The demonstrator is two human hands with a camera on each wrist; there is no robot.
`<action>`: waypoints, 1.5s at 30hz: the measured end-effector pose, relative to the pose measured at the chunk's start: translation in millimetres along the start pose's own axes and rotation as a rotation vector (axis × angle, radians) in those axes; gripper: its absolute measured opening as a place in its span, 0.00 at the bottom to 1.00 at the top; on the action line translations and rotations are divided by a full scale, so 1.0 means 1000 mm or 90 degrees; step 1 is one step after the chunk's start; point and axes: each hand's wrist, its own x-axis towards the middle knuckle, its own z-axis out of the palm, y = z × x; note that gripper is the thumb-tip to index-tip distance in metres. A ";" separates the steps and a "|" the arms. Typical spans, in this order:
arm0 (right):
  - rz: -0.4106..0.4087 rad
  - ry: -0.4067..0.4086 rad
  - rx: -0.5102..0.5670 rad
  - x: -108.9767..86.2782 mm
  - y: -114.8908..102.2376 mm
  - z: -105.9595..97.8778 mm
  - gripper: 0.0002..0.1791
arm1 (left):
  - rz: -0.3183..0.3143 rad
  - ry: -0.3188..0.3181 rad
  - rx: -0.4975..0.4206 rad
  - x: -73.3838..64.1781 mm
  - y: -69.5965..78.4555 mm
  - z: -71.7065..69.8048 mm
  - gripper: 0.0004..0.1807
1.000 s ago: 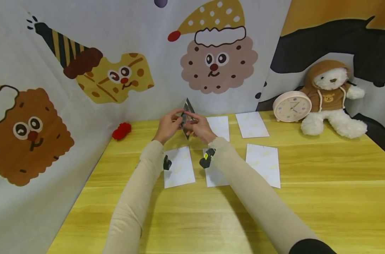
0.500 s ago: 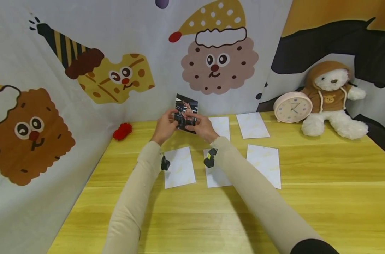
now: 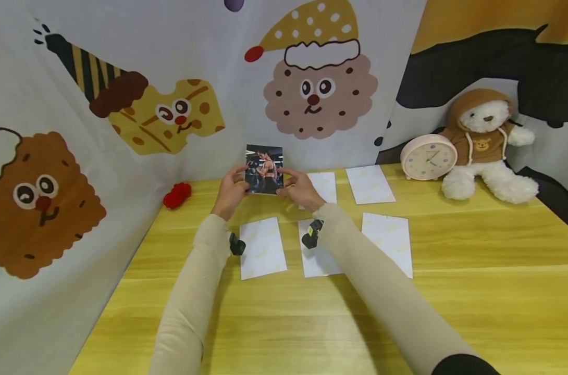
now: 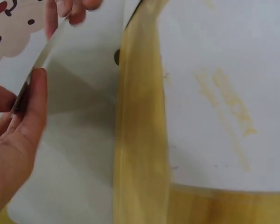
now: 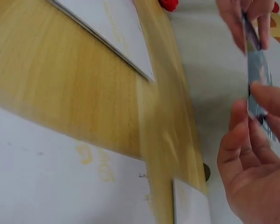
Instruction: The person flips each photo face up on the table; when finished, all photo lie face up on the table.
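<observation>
A photo print (image 3: 265,171) of a figure in a gym stands raised above the back of the table, its picture side toward the head camera. My left hand (image 3: 231,191) pinches its left edge between thumb and fingers. The right hand (image 3: 301,188) pinches the opposite edge. In the left wrist view the photo (image 4: 50,43) shows nearly edge-on, with the left hand (image 4: 19,140) at its near end. From the right wrist, the photo (image 5: 258,70) also appears thin, and the right hand (image 5: 252,158) holds its lower end.
Several white cards lie face down in two rows, among them a front left card (image 3: 263,248) and a back right card (image 3: 370,185). A red fuzzy object (image 3: 177,196) sits at the back left. An alarm clock (image 3: 428,157) and a teddy bear (image 3: 488,146) stand at the back right.
The photo has turned from nearly edge-on to facing the head camera. Both hands have moved apart to its two side edges, the left one going left.
</observation>
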 end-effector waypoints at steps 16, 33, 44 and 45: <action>-0.089 0.044 -0.465 0.007 0.002 0.010 0.32 | -0.036 -0.081 0.368 0.007 -0.017 -0.004 0.36; -0.006 0.015 -0.553 0.011 0.006 0.020 0.19 | -0.122 -0.082 0.446 0.015 -0.016 0.001 0.25; -0.006 0.007 -0.631 0.008 0.008 0.026 0.07 | -0.138 -0.106 0.449 0.012 -0.021 0.005 0.27; -0.001 0.003 -0.637 0.008 0.007 0.027 0.07 | -0.136 -0.109 0.446 0.012 -0.022 0.004 0.27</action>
